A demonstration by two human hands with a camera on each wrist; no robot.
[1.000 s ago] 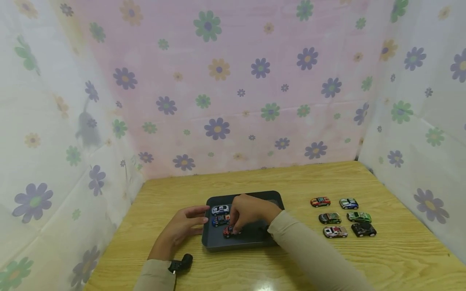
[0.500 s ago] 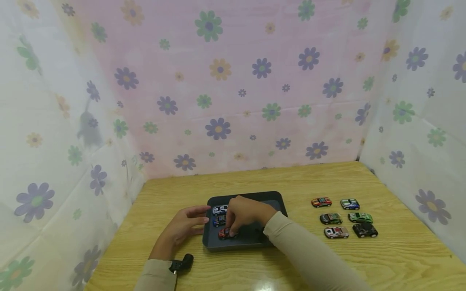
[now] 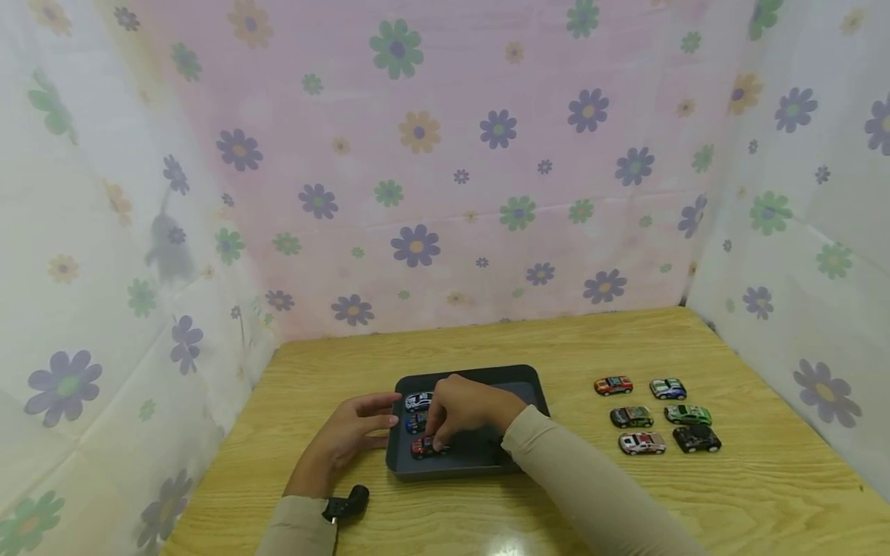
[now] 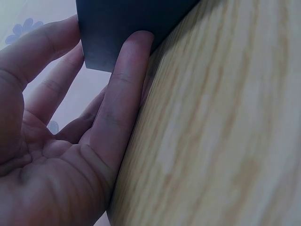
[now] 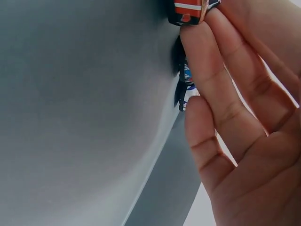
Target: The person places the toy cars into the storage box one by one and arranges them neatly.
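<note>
Inside a dark grey tray, my right hand pinches a red toy car by its right end, low over the tray floor. Behind it in a column sit a blue toy car and a white-and-black toy car, both partly covered by the fingers. In the right wrist view the red car's striped end shows at the fingertips. My left hand stands at the tray's left side, fingers spread. The left wrist view has its fingertips against the tray wall.
To the right of the tray, several toy cars stand in two columns on the wooden table, among them a red-orange one, a green one and a black one. Flowered cloth closes off the back and sides.
My right hand has moved the red car a little to the left within the tray, bringing it into line in front of the blue car. My left hand has stayed at the tray.
</note>
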